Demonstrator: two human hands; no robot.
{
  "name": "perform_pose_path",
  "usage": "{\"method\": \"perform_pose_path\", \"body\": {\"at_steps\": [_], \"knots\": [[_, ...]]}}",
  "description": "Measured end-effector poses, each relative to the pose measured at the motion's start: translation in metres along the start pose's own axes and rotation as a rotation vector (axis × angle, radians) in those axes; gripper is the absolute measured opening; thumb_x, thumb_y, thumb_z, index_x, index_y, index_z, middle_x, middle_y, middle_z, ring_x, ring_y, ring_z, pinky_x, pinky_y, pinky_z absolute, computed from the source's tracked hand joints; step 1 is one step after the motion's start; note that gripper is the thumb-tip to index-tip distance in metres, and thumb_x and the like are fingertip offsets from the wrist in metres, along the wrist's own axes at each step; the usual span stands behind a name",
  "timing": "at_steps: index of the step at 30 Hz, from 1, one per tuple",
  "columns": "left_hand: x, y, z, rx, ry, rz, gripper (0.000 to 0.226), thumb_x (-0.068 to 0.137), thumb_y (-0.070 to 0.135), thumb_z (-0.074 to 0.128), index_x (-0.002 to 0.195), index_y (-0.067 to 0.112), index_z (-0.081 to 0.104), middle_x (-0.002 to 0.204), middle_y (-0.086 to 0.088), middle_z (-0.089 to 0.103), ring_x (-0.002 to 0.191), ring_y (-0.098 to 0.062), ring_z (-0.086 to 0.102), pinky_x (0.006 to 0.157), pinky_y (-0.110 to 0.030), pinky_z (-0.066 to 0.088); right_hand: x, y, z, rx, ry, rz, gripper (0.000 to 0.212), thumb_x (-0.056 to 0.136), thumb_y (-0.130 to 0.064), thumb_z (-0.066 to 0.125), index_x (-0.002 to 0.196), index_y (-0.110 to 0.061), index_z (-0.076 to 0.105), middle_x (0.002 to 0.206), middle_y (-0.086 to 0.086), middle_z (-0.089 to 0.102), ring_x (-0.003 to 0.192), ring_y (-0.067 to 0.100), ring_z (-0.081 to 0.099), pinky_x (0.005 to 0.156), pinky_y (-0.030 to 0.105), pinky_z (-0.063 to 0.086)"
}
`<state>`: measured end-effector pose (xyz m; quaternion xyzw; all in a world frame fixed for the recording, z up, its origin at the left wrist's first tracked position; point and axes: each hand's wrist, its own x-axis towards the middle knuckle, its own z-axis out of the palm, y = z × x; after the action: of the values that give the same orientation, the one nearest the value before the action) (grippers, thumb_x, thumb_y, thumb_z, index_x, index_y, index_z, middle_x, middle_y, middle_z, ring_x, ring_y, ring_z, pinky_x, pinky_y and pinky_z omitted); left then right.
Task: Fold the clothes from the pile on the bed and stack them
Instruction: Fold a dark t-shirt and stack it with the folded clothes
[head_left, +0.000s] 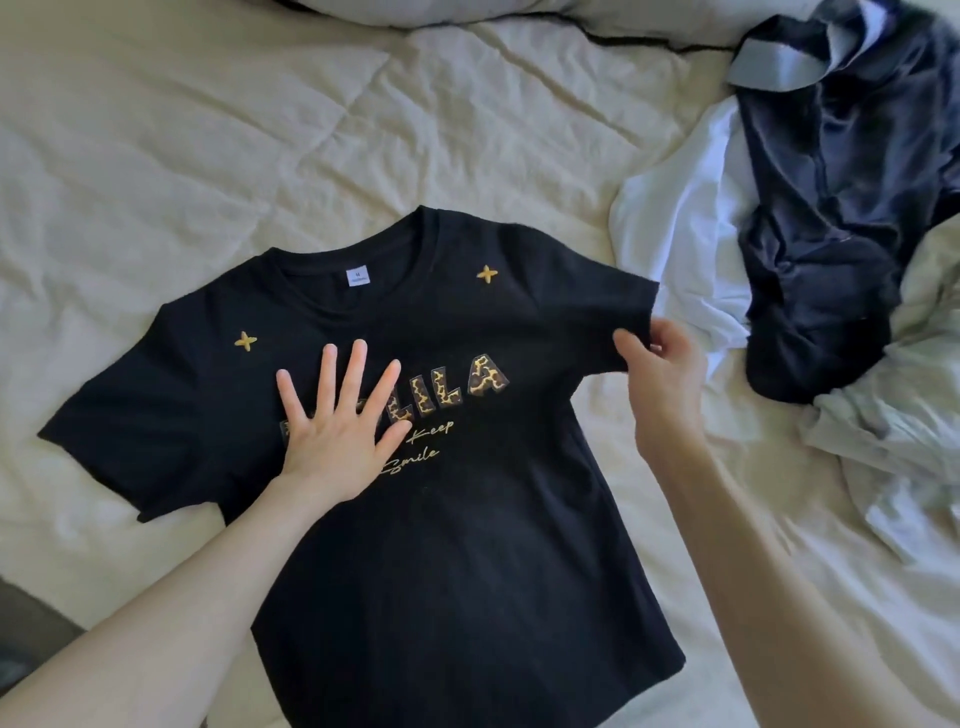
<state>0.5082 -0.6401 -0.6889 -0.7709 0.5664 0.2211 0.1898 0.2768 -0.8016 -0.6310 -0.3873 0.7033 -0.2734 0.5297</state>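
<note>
left hand (337, 415) flat on t-shirt (467, 545), right hand (662, 374) pinching sleeve (618, 317)

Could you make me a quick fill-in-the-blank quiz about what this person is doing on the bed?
1. The left hand presses flat on the ____ T-shirt.
2. The right hand pinches the shirt's ____.
3. The neck label is ____.
4. The pile lies on the person's ____ side.

Missing words: black; sleeve; white; right
</note>
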Motion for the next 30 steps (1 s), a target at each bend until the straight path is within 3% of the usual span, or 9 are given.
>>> {"method": "perform_pose_path", "body": {"at_steps": [6, 9, 11, 14, 17, 20, 22, 26, 30], "knots": [[-0.001, 0.000, 0.000, -0.003, -0.001, 0.012, 0.066, 0.080, 0.064, -0.009, 0.131, 0.035, -0.039, 0.136, -0.001, -0.051, 0.128, -0.027, -0.045, 0.104, -0.066, -0.015, 0.012, 0.012, -0.010, 0.432, -0.219, 0.528, 0.004, 0.093, -0.020, 0.059, 0.093, -0.017, 0.062, 0.069, -0.004, 0.072, 0.064, 0.011, 0.069, 0.068, 0.024, 0.050], [-0.010, 0.009, -0.013, -0.078, 0.120, 0.015, 0.070, 0.093, 0.051, 0.035, 0.150, 0.028, 0.001, 0.158, -0.011, -0.011, 0.144, -0.035, -0.010, 0.106, -0.068, -0.005, 0.012, 0.011, -0.006, 0.354, -0.255, 0.614, 0.009, 0.086, -0.015, 0.068, 0.083, -0.016, 0.059, 0.069, -0.003, 0.063, 0.051, 0.010, 0.052, 0.056, 0.019, 0.044], [-0.011, 0.018, -0.025, -0.162, 0.291, 0.038, 0.059, 0.088, 0.027, 0.060, 0.142, 0.012, 0.040, 0.150, -0.020, 0.027, 0.140, -0.040, 0.021, 0.105, -0.070, 0.009, 0.013, 0.010, -0.002, 0.310, -0.275, 0.639, 0.010, 0.084, -0.012, 0.068, 0.082, -0.016, 0.059, 0.076, -0.002, 0.057, 0.053, 0.009, 0.041, 0.054, 0.019, 0.040], [0.006, 0.041, -0.048, -0.221, 0.452, 0.202, 0.051, 0.089, 0.016, 0.056, 0.138, 0.008, 0.044, 0.148, -0.016, 0.034, 0.139, -0.036, 0.027, 0.109, -0.059, 0.022, 0.015, 0.009, 0.004, 0.272, -0.195, 0.540, 0.011, 0.084, -0.006, 0.067, 0.082, -0.012, 0.058, 0.077, 0.001, 0.057, 0.049, 0.009, 0.035, 0.049, 0.019, 0.041], [0.037, 0.070, -0.070, -0.247, 0.280, 0.421, 0.051, 0.099, 0.027, 0.035, 0.148, 0.017, 0.024, 0.157, -0.002, 0.018, 0.146, -0.020, 0.010, 0.116, -0.041, 0.015, 0.015, 0.010, 0.009, 0.159, -0.092, 0.384, 0.011, 0.086, -0.007, 0.065, 0.078, -0.011, 0.060, 0.074, 0.000, 0.058, 0.051, 0.009, 0.041, 0.054, 0.021, 0.042], [0.066, 0.086, -0.081, -0.221, -0.003, 0.406, 0.050, 0.102, 0.032, 0.026, 0.150, 0.022, 0.015, 0.158, 0.005, 0.012, 0.146, -0.012, 0.003, 0.117, -0.038, 0.011, 0.013, 0.011, 0.013, 0.094, -0.093, 0.375, 0.011, 0.088, -0.007, 0.063, 0.079, -0.014, 0.061, 0.067, -0.002, 0.056, 0.048, 0.008, 0.043, 0.054, 0.021, 0.041], [0.077, 0.090, -0.091, -0.294, -0.078, 0.345, 0.046, 0.103, 0.030, 0.027, 0.148, 0.022, 0.025, 0.156, 0.005, 0.021, 0.144, -0.012, 0.011, 0.115, -0.040, 0.015, 0.012, 0.005, 0.014, 0.119, -0.112, 0.371, 0.014, 0.090, -0.006, 0.060, 0.080, -0.016, 0.060, 0.069, -0.002, 0.057, 0.053, 0.009, 0.046, 0.054, 0.021, 0.041], [0.084, 0.088, -0.116, -0.838, -0.174, 0.111, 0.034, 0.101, 0.039, 0.026, 0.112, 0.023, 0.054, 0.114, 0.001, 0.053, 0.112, -0.014, 0.046, 0.088, -0.027, 0.038, 0.008, -0.006, 0.024, -0.167, -0.144, -0.076, 0.026, 0.089, -0.002, 0.046, 0.103, -0.012, 0.065, 0.088, 0.006, 0.062, 0.080, 0.019, 0.057, 0.072, 0.030, 0.045], [0.095, 0.077, -0.138, -1.474, -0.347, -0.212, 0.071, 0.095, 0.061, 0.019, 0.133, 0.008, 0.048, 0.131, -0.010, 0.056, 0.121, -0.023, 0.052, 0.095, -0.037, 0.043, -0.006, -0.006, 0.027, -0.713, -0.113, -0.906, 0.046, 0.080, 0.007, 0.055, 0.121, -0.011, 0.064, 0.083, 0.009, 0.052, 0.074, 0.024, 0.050, 0.065, 0.031, 0.040]]}}
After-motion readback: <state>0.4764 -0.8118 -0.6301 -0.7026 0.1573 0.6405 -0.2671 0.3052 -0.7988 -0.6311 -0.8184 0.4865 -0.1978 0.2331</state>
